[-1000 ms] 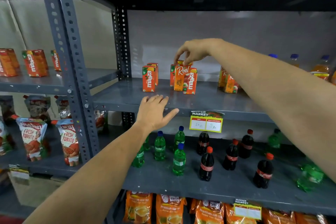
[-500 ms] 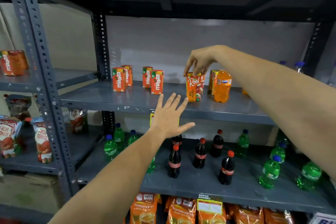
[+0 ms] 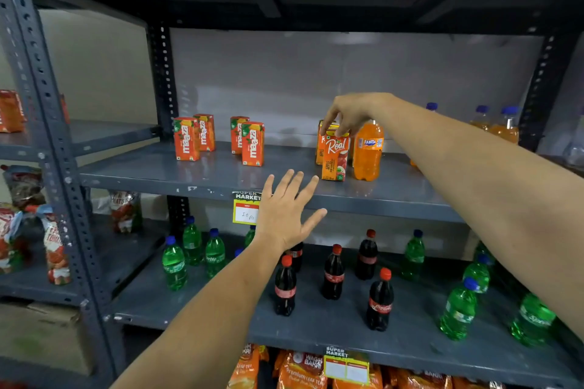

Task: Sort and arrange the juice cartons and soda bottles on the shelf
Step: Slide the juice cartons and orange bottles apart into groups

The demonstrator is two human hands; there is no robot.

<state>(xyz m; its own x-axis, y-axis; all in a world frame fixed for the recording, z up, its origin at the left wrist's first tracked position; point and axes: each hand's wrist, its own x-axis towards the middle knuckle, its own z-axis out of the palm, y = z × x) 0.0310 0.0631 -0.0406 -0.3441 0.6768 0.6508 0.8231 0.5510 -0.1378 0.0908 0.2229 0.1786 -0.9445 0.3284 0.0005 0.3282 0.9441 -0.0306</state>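
My right hand (image 3: 350, 114) pinches the top of an orange Real apple juice carton (image 3: 335, 158) that stands on the grey middle shelf (image 3: 221, 175), right beside an orange Fanta bottle (image 3: 368, 151). A second Real carton (image 3: 319, 148) stands just behind it. Several orange Maaza cartons (image 3: 252, 144) stand in two pairs further left on the same shelf. My left hand (image 3: 289, 210) hovers open, fingers spread, in front of the shelf edge, holding nothing.
More blue-capped orange bottles (image 3: 505, 123) stand at the shelf's far right. The shelf below holds green soda bottles (image 3: 173, 264) and dark cola bottles (image 3: 379, 300). A price tag (image 3: 246, 208) hangs on the shelf edge. Tea packets (image 3: 303, 369) fill the bottom; ketchup pouches (image 3: 55, 249) sit left.
My right hand carried the Real carton rightwards from among the Maaza cartons and set it down beside the Fanta bottle. My view shifted right with it; my left hand stayed open.
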